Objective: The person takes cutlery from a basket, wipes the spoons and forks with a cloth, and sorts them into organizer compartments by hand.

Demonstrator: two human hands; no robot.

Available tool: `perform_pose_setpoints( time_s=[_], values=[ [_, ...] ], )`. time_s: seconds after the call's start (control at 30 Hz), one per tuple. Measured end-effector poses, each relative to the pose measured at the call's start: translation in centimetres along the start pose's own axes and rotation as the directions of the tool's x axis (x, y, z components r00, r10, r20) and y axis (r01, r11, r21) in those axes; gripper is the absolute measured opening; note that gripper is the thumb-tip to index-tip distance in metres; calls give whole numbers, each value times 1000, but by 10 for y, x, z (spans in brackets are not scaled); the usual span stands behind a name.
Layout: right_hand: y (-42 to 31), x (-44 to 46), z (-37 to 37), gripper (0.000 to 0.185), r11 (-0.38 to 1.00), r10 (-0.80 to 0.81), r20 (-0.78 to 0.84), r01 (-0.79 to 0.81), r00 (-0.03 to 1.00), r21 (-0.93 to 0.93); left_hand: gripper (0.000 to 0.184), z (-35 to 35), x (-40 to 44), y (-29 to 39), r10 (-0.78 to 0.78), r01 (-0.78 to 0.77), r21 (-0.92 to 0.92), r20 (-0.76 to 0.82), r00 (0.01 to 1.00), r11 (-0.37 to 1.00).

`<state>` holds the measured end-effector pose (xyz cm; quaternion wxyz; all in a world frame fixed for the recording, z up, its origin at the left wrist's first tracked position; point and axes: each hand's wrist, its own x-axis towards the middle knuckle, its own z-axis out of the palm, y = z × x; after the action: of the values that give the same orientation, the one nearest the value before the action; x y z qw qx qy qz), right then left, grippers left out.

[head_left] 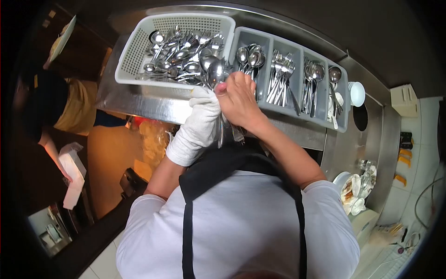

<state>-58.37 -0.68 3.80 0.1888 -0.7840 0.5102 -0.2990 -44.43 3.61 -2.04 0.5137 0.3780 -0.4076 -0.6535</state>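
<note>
My left hand [200,114], covered by a white cloth or glove, is closed around a bunch of cutlery in front of my apron. Heads of large spoons [215,72] stick up from the bunch, and handles and fork tines show below. Bare and curled, my right hand [239,100] presses against the same bunch, its thumb at the rim of a spoon; its fingertips are partly hidden. Behind my left hand lies a white perforated basket [125,69] of mixed forks, spoons and ladles. Beyond my right hand is a grey divided cutlery tray [302,109] with spoons and forks in separate compartments.
Both containers rest on a steel counter [153,100]. White bowls [357,94] stand by the tray's right end, beside a dark round hole [360,117]. Used dishes [354,193] are stacked at the right. Another person [51,104] stands at the left holding a plate.
</note>
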Motion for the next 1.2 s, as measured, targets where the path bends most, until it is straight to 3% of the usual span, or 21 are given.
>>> perform_pose_setpoints(
  time_s=[0.07,0.13,0.17,0.2,0.23,0.27,0.33,0.4,0.43,0.47,0.5,0.53,0.57,0.6,0.63,0.67,0.73,0.83,0.93,1.03,1.2],
  values=[
    [-10,11,-15,77,1000,27,159,-26,987,-10,10,24,2,34,-45,20,-247,-96,994,969],
    [-11,21,-24,80,995,77,285,-58,955,-76,9,24,11,38,-59,38,-281,-64,996,959],
    [-13,21,-31,82,995,60,272,-36,960,-94,9,25,16,39,-56,41,-290,-44,997,956],
    [-1,24,-23,83,990,34,362,19,932,-140,11,26,21,38,-54,45,-305,-21,998,951],
    [-11,20,-40,86,989,140,407,-148,902,-13,13,28,24,37,-56,53,-321,-2,998,946],
    [-3,15,-34,89,985,135,421,-168,897,42,15,30,25,35,-60,58,-337,6,998,940],
    [1,0,-36,86,996,75,315,-86,946,22,19,34,14,32,-71,67,-370,4,997,927],
    [10,-11,-60,79,981,96,298,-141,950,135,25,39,7,27,-81,76,-394,4,997,916],
    [20,-17,-78,62,947,132,75,-148,988,284,27,40,5,25,-85,78,-401,1,996,913],
    [32,-28,-105,40,847,345,-106,-261,933,463,30,42,1,23,-86,76,-410,-5,996,909],
    [69,-35,-129,28,901,362,-340,-232,868,368,32,45,-3,20,-89,77,-419,-9,996,905],
    [91,-46,-170,29,762,632,-355,-469,689,447,35,47,-8,18,-93,75,-424,-22,995,903],
    [149,-64,-191,35,819,572,-608,-416,550,394,38,50,-9,16,-93,70,-423,-33,995,903],
    [215,-87,-220,43,773,608,-660,-520,442,364,41,54,-10,15,-92,65,-426,-42,995,903],
    [299,-113,-237,52,661,663,-711,-630,236,407,43,60,-11,12,-91,60,-429,-52,994,901],
    [308,-124,-258,62,389,912,-399,-526,100,757,46,65,-13,11,-89,54,-428,-63,994,902],
    [345,-140,-278,75,37,999,-24,-587,30,809,51,77,-15,6,-81,40,-427,-77,994,903],
    [429,-148,-269,67,-192,924,317,-456,215,869,60,99,-14,-2,-62,17,-416,-94,994,909],
    [463,-142,-249,52,-58,938,150,-283,313,957,65,117,-10,-7,-26,-13,-334,-110,994,942],
    [458,-145,-265,41,-57,927,191,-381,324,923,66,131,-8,-15,-51,2,-330,-139,989,944],
    [459,-180,-277,39,-51,901,222,-417,374,908,66,140,-4,-18,-56,4,-331,-148,987,944]
  ],
)
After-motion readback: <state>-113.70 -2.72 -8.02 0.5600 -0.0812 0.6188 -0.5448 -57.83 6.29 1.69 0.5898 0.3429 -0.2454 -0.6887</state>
